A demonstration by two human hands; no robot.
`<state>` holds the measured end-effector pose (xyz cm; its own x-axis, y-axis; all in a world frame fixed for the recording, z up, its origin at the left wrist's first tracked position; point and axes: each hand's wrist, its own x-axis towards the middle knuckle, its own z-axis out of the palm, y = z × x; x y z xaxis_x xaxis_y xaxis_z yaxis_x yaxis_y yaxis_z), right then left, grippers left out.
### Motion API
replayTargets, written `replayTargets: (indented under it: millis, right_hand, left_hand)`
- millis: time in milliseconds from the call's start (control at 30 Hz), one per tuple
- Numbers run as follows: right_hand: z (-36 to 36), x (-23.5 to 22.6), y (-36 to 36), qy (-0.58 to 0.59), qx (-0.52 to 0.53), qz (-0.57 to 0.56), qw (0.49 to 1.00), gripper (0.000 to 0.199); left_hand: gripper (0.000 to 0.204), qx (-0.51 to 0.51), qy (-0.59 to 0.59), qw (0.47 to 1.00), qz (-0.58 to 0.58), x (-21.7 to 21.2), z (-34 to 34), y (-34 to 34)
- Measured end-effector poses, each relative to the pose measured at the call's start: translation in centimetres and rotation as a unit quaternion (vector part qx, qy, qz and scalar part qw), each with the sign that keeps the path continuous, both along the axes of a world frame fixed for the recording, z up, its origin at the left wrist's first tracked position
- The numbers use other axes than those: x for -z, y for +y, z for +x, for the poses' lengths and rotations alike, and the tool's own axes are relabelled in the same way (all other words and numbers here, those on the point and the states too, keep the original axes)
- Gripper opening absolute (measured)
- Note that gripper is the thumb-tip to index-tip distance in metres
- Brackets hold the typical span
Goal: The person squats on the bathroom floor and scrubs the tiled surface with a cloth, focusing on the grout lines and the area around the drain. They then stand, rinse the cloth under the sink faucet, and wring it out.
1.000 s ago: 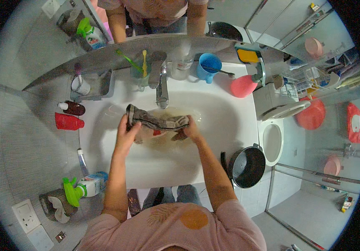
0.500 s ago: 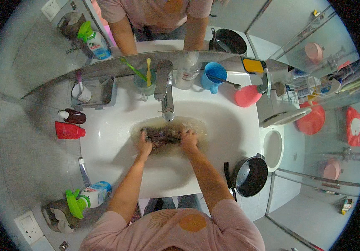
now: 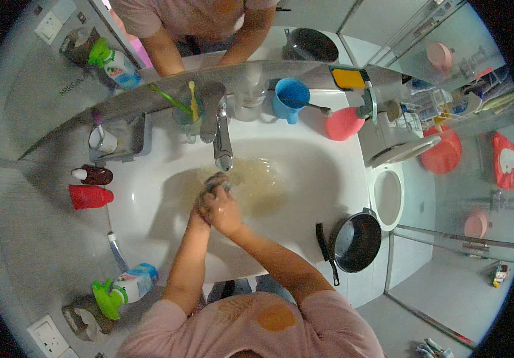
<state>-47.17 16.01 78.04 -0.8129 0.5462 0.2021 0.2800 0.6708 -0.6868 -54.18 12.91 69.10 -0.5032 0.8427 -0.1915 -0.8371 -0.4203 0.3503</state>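
Note:
A dark grey, wet, bunched-up cloth is squeezed between my two hands, just below the faucet of the white washbasin. My right hand is closed over it from the right, fingers curled across the top. My left hand lies against it on the left, closed and partly covered by the right hand. Most of the cloth is hidden in the grip. Murky yellowish water lies rippled in the basin beneath.
Along the back rim stand a clear cup with toothbrushes, a blue mug and a pink container. A black pan is at the right edge, near the toilet. A green-topped spray bottle and a red bottle sit left.
The cloth was spread in the water with my hands apart at its ends. Now it is bunched up, and my hands have come together left of the middle, my right hand crossing leftward.

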Motion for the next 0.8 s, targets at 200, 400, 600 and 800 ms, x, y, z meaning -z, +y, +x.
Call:
replayTargets:
  millis: [200, 400, 600, 800]
  right_hand:
    - [-1.3, 2.6, 6.2, -0.14, 0.044, -0.184, 0.972, 0.028]
    - [4.3, 7.1, 8.9, -0.394, 0.095, 0.003, 0.914, 0.056]
    - [7.2, 12.0, 8.8, -0.473, 0.107, -0.009, 0.875, 0.057]
    - [3.2, 7.6, 5.9, -0.208, 0.019, -0.172, 0.963, 0.038]
  left_hand:
    - [0.02, 0.116, -0.018, 0.96, -0.255, 4.3, -2.9, -2.4]
    - [0.051, 0.058, 0.577, 0.6, -0.552, 5.6, -3.8, -5.1]
    - [0.086, 0.1, 0.604, 0.559, -0.56, 6.6, -2.3, -4.0]
    - [0.06, 0.208, 0.042, 0.903, -0.375, 3.4, -2.6, -2.3]
